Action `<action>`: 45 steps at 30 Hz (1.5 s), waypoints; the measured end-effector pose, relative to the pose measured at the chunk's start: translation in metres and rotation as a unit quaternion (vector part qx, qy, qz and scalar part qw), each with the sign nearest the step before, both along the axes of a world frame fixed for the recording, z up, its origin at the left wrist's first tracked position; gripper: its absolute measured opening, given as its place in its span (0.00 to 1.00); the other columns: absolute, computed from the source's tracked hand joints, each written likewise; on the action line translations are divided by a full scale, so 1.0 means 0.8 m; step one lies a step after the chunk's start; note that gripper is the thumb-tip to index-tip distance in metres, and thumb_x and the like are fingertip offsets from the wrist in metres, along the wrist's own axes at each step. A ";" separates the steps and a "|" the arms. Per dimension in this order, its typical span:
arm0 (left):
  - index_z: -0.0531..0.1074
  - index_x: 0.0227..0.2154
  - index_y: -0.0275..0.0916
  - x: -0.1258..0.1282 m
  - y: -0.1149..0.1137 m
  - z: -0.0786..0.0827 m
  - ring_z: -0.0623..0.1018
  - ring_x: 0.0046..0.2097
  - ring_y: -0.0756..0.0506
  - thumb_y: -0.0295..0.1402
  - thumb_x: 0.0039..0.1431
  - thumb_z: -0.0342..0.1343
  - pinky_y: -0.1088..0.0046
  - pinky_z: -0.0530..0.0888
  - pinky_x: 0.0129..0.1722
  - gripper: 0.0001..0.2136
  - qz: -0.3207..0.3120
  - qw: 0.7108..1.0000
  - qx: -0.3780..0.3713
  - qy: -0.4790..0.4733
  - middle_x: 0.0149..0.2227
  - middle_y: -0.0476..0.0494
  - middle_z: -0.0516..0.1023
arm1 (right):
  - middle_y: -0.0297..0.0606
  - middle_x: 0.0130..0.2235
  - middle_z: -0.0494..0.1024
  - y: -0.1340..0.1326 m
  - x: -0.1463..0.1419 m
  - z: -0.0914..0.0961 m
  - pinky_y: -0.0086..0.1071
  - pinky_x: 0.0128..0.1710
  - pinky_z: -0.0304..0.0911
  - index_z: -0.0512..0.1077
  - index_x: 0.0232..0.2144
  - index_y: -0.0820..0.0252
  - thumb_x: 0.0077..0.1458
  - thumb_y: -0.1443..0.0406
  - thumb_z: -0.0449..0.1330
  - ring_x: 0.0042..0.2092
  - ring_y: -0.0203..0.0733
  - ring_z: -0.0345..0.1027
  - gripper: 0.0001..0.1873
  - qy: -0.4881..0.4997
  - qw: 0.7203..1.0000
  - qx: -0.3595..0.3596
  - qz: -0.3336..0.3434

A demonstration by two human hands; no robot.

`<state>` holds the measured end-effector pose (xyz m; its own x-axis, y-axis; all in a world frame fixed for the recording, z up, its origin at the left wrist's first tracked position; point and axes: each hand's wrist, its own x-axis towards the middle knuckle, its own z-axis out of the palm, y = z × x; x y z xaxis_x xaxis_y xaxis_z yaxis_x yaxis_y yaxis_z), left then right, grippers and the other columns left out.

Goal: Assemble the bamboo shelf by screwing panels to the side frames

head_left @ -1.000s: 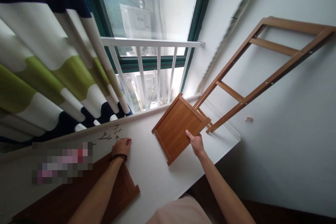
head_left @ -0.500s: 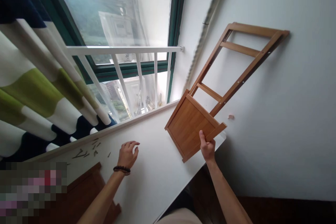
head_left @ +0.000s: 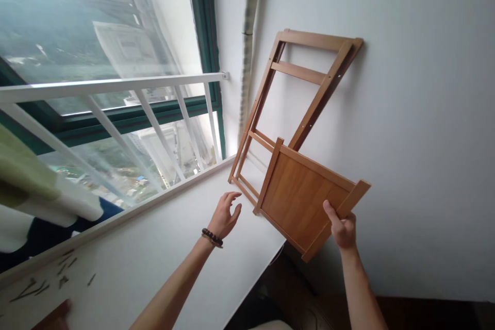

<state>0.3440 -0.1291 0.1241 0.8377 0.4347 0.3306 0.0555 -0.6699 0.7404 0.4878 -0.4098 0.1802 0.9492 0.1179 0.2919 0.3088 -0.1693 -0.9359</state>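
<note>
A wooden panel [head_left: 301, 188] with raised edge strips is gripped at its right end by my right hand [head_left: 342, 227], thumb on top of the face. My left hand [head_left: 226, 215] hovers over the white tabletop with its fingers apart and curved, a little left of the panel; a dark beaded bracelet circles its wrist. Behind the panel a wooden frame [head_left: 301, 73] with crossbars and small holes leans on the wall, its foot on the tabletop. The panel covers part of the frame's lower right side.
Several loose screws or small fittings [head_left: 38, 283] lie on the white tabletop [head_left: 154, 252] at lower left, near the corner of another wooden piece [head_left: 56, 315]. A white railing [head_left: 116, 85] runs before the window. A curtain [head_left: 34, 185] hangs at left, and a white wall [head_left: 421, 139] rises at right.
The view has swung right. My right hand has moved the panel rightward relative to the frame, uncovering the frame's lower end. My left hand has come closer to the panel and frame.
</note>
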 end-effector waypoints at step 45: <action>0.68 0.39 0.37 0.058 0.000 0.100 0.69 0.21 0.55 0.35 0.59 0.49 0.79 0.67 0.24 0.09 0.240 0.925 0.072 -0.287 0.22 0.53 0.68 | 0.42 0.32 0.80 0.028 0.017 -0.007 0.32 0.33 0.66 0.78 0.27 0.64 0.49 0.55 0.60 0.36 0.49 0.73 0.16 0.130 0.977 -0.012 0.171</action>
<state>0.3904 -0.1287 0.2037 0.2291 0.6270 0.7446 -0.0026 -0.7645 0.6446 0.5010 -0.3873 0.1747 0.8944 0.4455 0.0403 0.1046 -0.1206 -0.9872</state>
